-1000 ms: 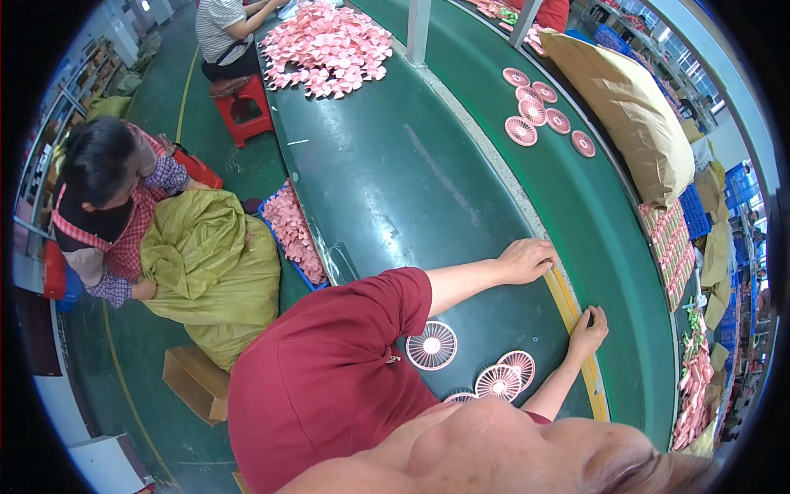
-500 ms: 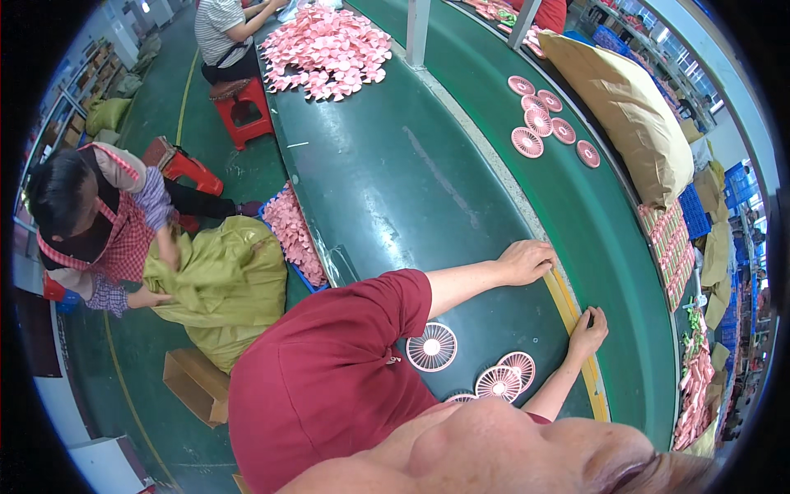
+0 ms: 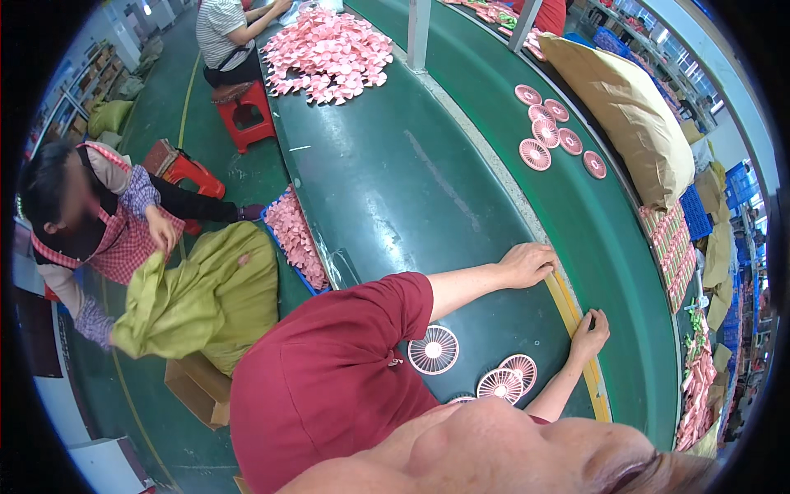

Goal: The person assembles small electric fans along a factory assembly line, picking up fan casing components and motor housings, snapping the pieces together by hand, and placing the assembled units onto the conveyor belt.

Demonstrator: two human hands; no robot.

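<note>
My left hand lies at the yellow-striped edge between the green worktable and the conveyor, fingers loosely bent and holding nothing. Closer to me, my right hand rests over the conveyor's near border, its thumb and fingers apart and nothing between them. On the worktable by my body are several round pink fan grilles: one alone beside my sleeve, and an overlapping group near my right forearm, partly hidden. More pink grilles lie in a cluster on the conveyor, beyond both hands.
A heap of pink fan blades covers the table's far end. Left of the table, a co-worker handles a yellow-green sack beside a blue crate of pink parts and a cardboard box. A tan sack lies past the conveyor.
The grilles on the conveyor have shifted slightly nearer and to the right. The co-worker has pulled the sack's mouth leftward and raised one hand off it. My hands have hardly moved.
</note>
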